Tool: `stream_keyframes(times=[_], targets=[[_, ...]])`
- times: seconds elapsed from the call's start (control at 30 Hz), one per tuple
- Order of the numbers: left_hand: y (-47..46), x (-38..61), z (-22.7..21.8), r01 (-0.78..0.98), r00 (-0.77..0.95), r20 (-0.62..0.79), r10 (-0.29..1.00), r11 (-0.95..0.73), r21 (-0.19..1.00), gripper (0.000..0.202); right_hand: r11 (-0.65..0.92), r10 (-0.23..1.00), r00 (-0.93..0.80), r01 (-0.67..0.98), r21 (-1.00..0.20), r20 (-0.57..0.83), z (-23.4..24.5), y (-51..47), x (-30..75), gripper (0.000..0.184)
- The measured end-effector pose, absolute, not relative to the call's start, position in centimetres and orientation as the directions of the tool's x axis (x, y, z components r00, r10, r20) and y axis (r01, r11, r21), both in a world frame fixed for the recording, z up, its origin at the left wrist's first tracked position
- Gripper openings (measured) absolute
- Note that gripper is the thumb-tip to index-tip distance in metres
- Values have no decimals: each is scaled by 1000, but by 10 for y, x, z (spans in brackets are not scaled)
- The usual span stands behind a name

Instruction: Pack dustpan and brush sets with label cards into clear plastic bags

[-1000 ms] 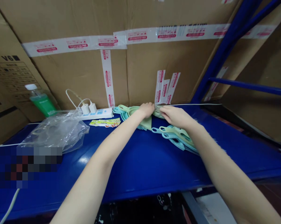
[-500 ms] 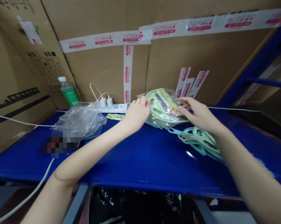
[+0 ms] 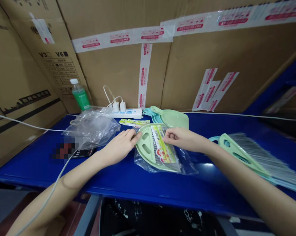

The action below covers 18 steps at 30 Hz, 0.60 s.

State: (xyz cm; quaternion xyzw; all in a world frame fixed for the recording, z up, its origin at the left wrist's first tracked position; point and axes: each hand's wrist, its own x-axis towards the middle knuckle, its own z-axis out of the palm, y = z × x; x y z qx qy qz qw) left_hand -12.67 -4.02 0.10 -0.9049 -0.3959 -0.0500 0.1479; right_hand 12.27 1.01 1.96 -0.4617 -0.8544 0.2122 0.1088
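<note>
A light-green brush-and-dustpan set (image 3: pixel 145 144) lies on the blue table in a clear plastic bag (image 3: pixel 187 164), with a yellow-green label card (image 3: pixel 164 149) on top. My left hand (image 3: pixel 122 146) is closed on the set's left edge, thumb toward the rim. Curled fingers of my right hand (image 3: pixel 176 137) pinch the bag by the card's right edge; what lies between the fingertips is partly hidden. Behind the set is a stack of green and blue dustpans (image 3: pixel 175 118). Brushes with pale bristles (image 3: pixel 255 152) lie to the right, partly behind my right forearm.
On the left are crumpled clear plastic bags (image 3: pixel 96 127), a green bottle (image 3: pixel 81 97) and a dark phone (image 3: pixel 85 153). A power strip (image 3: pixel 130 113) with two chargers and a loose label card (image 3: pixel 133 122) lie at the back. Cardboard boxes (image 3: pixel 113 72) wall the rear; a white cable crosses my left arm.
The bagged set has come from the back of the table toward me, with both hands on it. The dustpan stack behind is now uncovered. The view has shifted slightly.
</note>
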Motion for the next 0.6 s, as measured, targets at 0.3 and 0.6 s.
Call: stream_keyframes(times=[0.3, 0.6], targets=[[-46, -135, 10, 693, 721, 111, 684, -715, -92, 45, 420, 797, -596, 438, -795, 93, -1, 1, 123, 27], [-45, -139, 4, 711, 703, 93, 705, -701, -61, 40, 565, 793, -585, 604, -562, 169, -20, -2, 121, 45]])
